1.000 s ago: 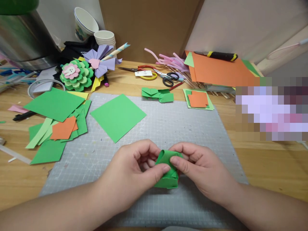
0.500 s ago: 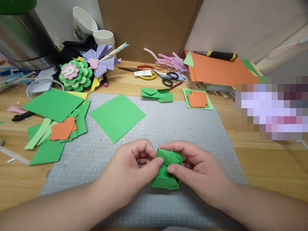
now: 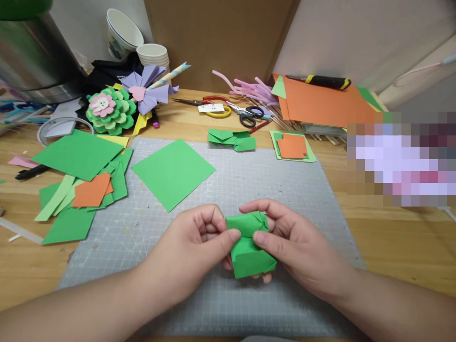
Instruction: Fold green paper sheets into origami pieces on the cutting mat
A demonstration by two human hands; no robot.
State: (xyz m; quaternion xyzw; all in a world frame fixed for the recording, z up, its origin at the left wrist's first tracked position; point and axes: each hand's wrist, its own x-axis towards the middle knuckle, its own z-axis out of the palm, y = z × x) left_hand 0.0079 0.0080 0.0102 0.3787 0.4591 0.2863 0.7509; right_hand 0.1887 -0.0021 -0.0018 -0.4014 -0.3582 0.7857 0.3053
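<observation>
Between my two hands is a folded green paper [image 3: 252,263], held above the grey cutting mat [image 3: 171,304]. My left hand [image 3: 204,242] pinches its left edge, the thumb lying on the front. My right hand [image 3: 288,247] grips the right side, thumb on the front face, index finger raised off the top edge, other fingers partly hidden behind. A flat green paper square [image 3: 174,175] lies on the mat beyond my left hand. Two folded green paper pieces [image 3: 231,139] rest at the mat's far edge.
Left on the table are loose green and orange paper pieces [image 3: 91,191]. Behind the mat lie scissors [image 3: 247,114], pink sticks [image 3: 249,90] and a green paper flower [image 3: 110,111]. A small paper stack [image 3: 292,145] sits at the far right corner, near orange sheets [image 3: 320,104].
The folded green paper has turned slightly and its lower flap faces me more squarely. My right index finger has lifted off its top edge; fingertips now show beneath the paper.
</observation>
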